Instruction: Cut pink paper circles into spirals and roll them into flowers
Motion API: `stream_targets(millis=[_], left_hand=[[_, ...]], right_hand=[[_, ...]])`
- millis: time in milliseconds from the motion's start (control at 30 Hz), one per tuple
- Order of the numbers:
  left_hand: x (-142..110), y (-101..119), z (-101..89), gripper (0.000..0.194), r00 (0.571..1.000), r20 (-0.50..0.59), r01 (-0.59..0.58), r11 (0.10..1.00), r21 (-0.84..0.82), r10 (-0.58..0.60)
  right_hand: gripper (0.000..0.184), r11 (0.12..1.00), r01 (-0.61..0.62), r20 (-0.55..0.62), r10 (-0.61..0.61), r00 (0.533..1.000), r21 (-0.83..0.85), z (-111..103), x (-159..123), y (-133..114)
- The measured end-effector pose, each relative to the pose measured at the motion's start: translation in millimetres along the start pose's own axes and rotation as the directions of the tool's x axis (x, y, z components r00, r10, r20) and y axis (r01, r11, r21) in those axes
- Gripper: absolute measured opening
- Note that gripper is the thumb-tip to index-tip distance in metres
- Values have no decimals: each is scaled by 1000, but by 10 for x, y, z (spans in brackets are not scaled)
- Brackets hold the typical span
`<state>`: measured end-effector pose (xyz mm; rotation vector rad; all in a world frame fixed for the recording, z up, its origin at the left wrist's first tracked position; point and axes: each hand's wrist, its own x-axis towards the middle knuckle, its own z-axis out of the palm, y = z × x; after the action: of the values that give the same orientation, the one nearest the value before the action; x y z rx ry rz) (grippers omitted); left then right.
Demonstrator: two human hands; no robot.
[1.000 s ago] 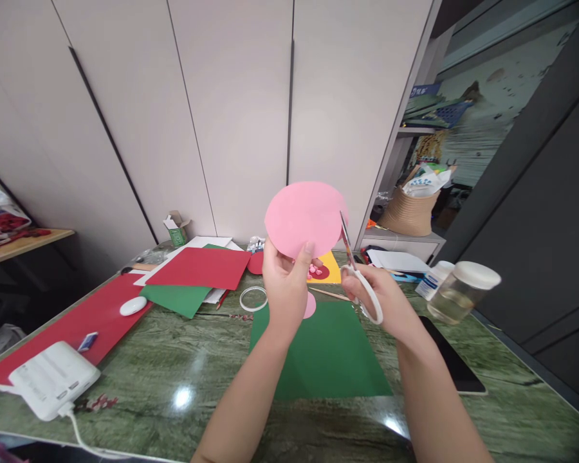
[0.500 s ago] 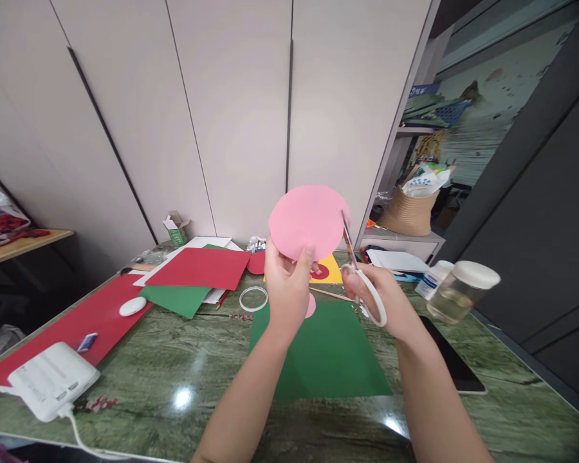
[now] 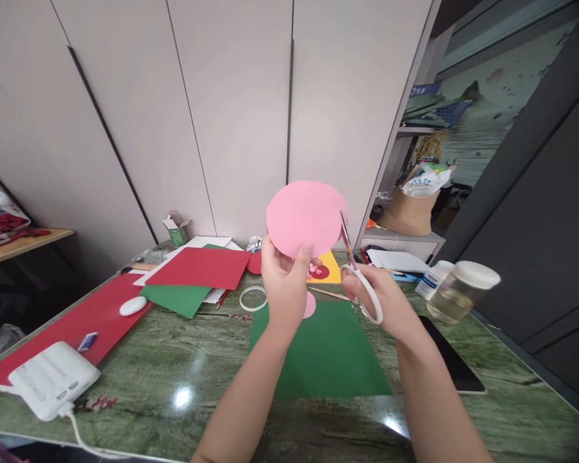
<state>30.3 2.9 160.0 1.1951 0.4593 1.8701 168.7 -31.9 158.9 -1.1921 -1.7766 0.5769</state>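
Note:
A round pink paper disc point(image 3: 305, 215) is held up above the table, pinched at its lower edge by my left hand point(image 3: 287, 273), thumb in front. My right hand point(image 3: 381, 292) grips white-handled scissors point(image 3: 372, 299), whose blades point up and meet the disc's right edge. Below, a sheet of green paper point(image 3: 330, 357) lies on the table, with a smaller pink paper circle point(image 3: 309, 306) at its far edge, partly hidden by my left wrist. Behind my hands sits a yellow sheet point(image 3: 334, 267) with a red circle and small pink pieces on it.
Red paper point(image 3: 197, 269) lies over green and white sheets at left. A roll of tape point(image 3: 253, 299) is left of my hand. A white power adapter point(image 3: 53, 379) and mouse point(image 3: 133, 305) lie further left. At right are a lidded jar point(image 3: 458, 296) and a black tablet point(image 3: 451, 357).
The disc and scissors dipped slightly to the right half a second ago, then came back up and left. Both hands keep their holds.

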Motion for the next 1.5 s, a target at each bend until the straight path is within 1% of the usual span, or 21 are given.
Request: stream_targets(millis=[133, 367, 500, 800, 1000, 1233, 1367, 1500], left_hand=[[13, -16, -18, 30, 1000, 0, -5, 999, 43, 5], [23, -21, -34, 27, 998, 55, -3, 998, 57, 0], [19, -10, -32, 28, 999, 47, -3, 998, 56, 1], [23, 2, -34, 29, 1000, 31, -4, 999, 33, 3], [19, -22, -25, 27, 1000, 31, -4, 1000, 8, 3], [24, -20, -53, 25, 995, 95, 20, 1000, -8, -19], [26, 4, -65, 28, 988, 146, 55, 998, 0, -54], [44, -5, -81, 26, 985, 162, 51, 999, 16, -53]], right_hand=[[38, 1000, 15, -1, -15, 1000, -12, -6, -4, 5], [42, 999, 40, -11, -41, 999, -26, -21, -2, 26], [42, 999, 30, -15, -31, 999, -42, -27, -1, 41], [36, 1000, -4, -6, 4, 1000, -17, -21, 1, 59], [37, 1000, -19, 7, 19, 1000, -4, -11, 3, 61], [39, 1000, 7, 16, -6, 1000, -10, -27, -8, 21], [40, 1000, -5, 12, 6, 1000, -11, -49, -9, 38], [40, 1000, -17, 8, 17, 1000, -15, -53, -8, 49]])
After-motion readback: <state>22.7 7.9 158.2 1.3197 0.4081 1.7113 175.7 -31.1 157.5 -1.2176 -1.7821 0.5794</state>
